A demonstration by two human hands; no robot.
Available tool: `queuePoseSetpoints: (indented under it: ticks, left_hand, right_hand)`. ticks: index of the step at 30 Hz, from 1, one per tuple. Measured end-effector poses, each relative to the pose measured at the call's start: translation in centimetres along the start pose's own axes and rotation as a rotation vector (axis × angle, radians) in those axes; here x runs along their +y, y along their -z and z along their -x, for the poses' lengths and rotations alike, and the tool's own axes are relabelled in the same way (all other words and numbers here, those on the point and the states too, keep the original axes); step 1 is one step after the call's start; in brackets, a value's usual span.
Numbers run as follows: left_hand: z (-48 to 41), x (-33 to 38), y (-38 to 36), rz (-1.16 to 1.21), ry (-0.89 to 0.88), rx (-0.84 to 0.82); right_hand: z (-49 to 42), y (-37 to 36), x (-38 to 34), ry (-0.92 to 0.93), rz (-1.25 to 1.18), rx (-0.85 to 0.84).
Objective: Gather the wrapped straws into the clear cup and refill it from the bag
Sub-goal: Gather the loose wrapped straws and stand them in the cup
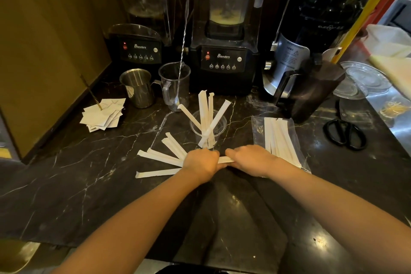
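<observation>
two blenders (223, 60) and a dark grinder (311, 35) are stood well beyond the hands, at the back of a black marbled counter (89, 184), kept apart from the work. further right of the right hand, a dark jug (311, 91) and black scissors (345, 134) are seen; the scissors were probably used to open the bag, though that is only a judgement.

just right of the right hand (251, 159), the clear bag (280, 140) is laid flat with wrapped straws inside, its near end touched or overlapped by the wrist, so refills are kept within easy reach. just beyond both hands, the clear cup (208, 128) is stood upright, with several wrapped straws leaning out of it in a fan. it appears to be placed centrally so that a bundle can be lifted straight in.

left of the left hand (201, 162), loose wrapped straws (162, 157) are spread flat on the counter, their near ends drawn together under the palm. the left hand is curled down over those ends, holding them gathered. the right hand is pressed palm-down on the other end of a straw that shows between the hands; whether its fingers are closed round it cannot be told. the straws seem to be squared into one bundle, with the gathering step judged under way and the refill not yet begun.
</observation>
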State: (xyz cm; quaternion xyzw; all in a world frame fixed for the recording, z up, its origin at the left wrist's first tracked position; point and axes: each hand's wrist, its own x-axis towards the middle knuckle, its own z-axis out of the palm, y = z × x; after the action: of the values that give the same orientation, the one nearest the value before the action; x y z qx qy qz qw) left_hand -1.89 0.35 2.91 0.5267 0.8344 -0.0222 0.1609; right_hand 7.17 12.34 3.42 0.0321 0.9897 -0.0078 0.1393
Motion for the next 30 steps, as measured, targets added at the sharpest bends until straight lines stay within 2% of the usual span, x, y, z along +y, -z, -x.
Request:
queuePoseSetpoints:
  ticks: [4, 9, 13, 16, 18, 20, 23, 25, 27, 30]
  left_hand:
    - [1.0, -1.9, 1.7, -0.175, -0.042, 0.029]
    - [2.6, -4.1, 4.0, -0.22, -0.084, 0.068]
    - [4.1, -5.9, 6.0, -0.139, -0.053, 0.248]
    - [5.4, -7.3, 7.5, 0.223, -0.019, 0.475]
    - [6.5, -8.1, 8.6, 0.663, 0.035, 0.636]
    - [7.2, -8.5, 9.1, 1.074, 0.089, 0.702]
    - [7.7, -8.8, 9.1, 1.472, 0.091, 0.632]
    - [7.8, -9.1, 8.6, 1.676, -0.002, 0.527]
    - [7.8, -9.4, 8.1, 1.773, -0.091, 0.46]
    - [7.5, -10.0, 7.4, 1.801, -0.074, 0.423]
  right_hand:
    - [0.1, 1.2, -1.6, -0.004, -0.038, 0.039]
    - [-0.8, 2.7, -3.8, -0.032, -0.073, 0.075]
    - [-1.5, 3.9, -5.2, -0.031, -0.172, 0.094]
    - [-2.2, 4.8, -5.7, -0.031, -0.362, 0.157]
    - [-2.8, 5.4, -6.3, -0.04, -0.563, 0.213]
    - [-3.3, 6.1, -7.3, -0.036, -0.791, 0.28]
    - [-3.8, 7.1, -9.7, 0.022, -1.102, 0.321]
    - [-4.3, 7.1, -11.5, 0.06, -1.274, 0.281]
    - [-4.8, 6.8, -13.0, 0.071, -1.366, 0.234]
    - [-5.9, 5.7, -14.2, 0.041, -1.369, 0.151]
